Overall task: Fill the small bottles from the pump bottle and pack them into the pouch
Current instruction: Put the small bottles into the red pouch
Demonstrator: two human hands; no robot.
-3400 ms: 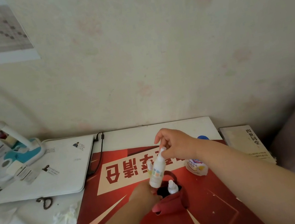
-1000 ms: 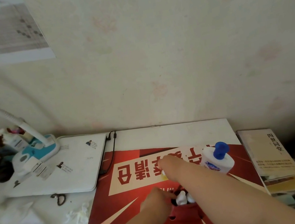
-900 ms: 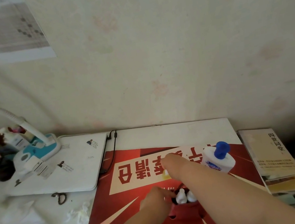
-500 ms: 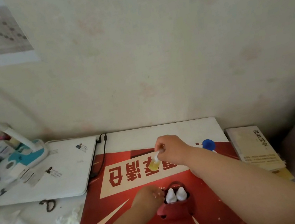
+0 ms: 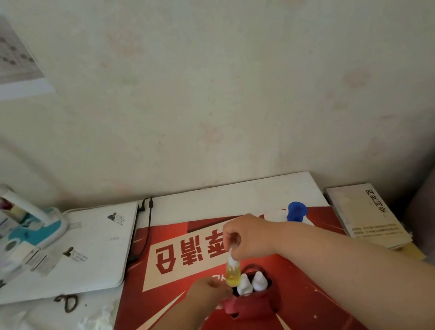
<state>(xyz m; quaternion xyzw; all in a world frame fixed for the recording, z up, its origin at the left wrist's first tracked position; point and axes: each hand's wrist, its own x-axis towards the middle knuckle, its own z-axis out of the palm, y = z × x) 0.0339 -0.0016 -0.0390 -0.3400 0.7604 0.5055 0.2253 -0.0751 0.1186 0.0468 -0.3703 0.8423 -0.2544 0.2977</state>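
A red pouch [image 5: 250, 306] stands open on the red poster, with two white-capped small bottles [image 5: 251, 283] upright inside it. My left hand [image 5: 211, 291] grips the pouch's left rim. My right hand [image 5: 248, 236] pinches the cap of a small bottle of yellow liquid [image 5: 232, 272], which hangs just above the pouch's mouth, left of the two packed bottles. The pump bottle's blue top [image 5: 294, 211] shows behind my right forearm; its body is hidden.
A red poster [image 5: 169, 260] covers the white desk. A closed white laptop [image 5: 89, 251] with a cable lies at left, a teal lamp base [image 5: 34, 235] behind it. Scissors [image 5: 67, 301] and crumpled tissue [image 5: 97, 322] lie near the poster's left edge. Books [image 5: 370, 213] are stacked at right.
My right hand set one bottle into the pouch, reached to the poster, picked up the yellow bottle and brought it down to the pouch's mouth. My left hand stayed on the pouch.
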